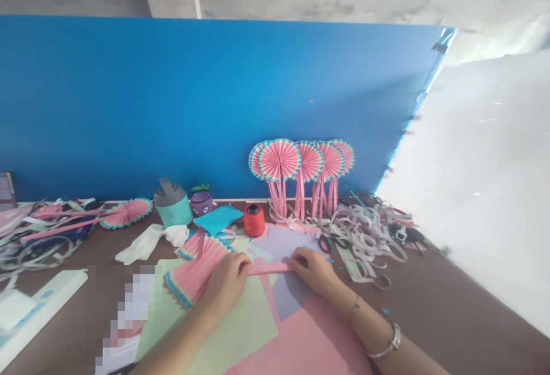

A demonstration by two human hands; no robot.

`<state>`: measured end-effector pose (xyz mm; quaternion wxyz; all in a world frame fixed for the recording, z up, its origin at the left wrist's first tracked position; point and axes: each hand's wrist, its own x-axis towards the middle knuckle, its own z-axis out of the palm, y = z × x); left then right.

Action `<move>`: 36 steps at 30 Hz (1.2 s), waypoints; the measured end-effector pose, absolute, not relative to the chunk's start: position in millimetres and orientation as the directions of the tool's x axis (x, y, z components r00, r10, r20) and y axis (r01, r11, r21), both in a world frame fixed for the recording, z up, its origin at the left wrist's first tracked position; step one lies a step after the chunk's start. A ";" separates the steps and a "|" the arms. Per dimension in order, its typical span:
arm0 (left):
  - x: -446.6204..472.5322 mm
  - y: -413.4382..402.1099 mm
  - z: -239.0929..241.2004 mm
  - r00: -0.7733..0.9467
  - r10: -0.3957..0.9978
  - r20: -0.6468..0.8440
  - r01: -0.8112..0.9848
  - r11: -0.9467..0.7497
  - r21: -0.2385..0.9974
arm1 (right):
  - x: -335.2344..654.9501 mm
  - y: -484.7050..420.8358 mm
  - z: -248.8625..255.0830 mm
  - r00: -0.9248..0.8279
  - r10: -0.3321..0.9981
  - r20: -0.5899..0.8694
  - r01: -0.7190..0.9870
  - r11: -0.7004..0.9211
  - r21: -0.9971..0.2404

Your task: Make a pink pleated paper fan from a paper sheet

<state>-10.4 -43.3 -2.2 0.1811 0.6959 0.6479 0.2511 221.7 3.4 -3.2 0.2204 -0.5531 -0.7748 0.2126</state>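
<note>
1. My left hand (pixel 228 279) pinches one end of a folded pink paper strip (pixel 270 268).
2. My right hand (pixel 313 271) holds the strip's other end, fingers bent and drawn in narrow.
3. The strip lies between my hands, above coloured sheets (pixel 232 335) on the counter (pixel 455 312).
4. Pleated pink paper (pixel 193 275) with blue edging lies beside my left hand.
5. Beyond the strip stand a red thread spool (pixel 254 223) and round paper fans (pixel 279 160), before a blue panel (pixel 172 100).
</note>
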 end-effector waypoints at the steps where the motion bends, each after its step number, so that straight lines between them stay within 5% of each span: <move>1: -10.7 -43.0 -2.9 0.035 0.992 0.118 0.811 -0.097 0.577 | 221.4 3.4 -2.9 -0.289 0.952 0.104 0.767 0.296 -0.570; 36: -6.2 -46.3 9.9 0.072 0.996 0.047 0.879 -0.086 0.469 | 219.6 3.2 -7.4 -0.300 0.946 0.123 0.821 0.322 -0.472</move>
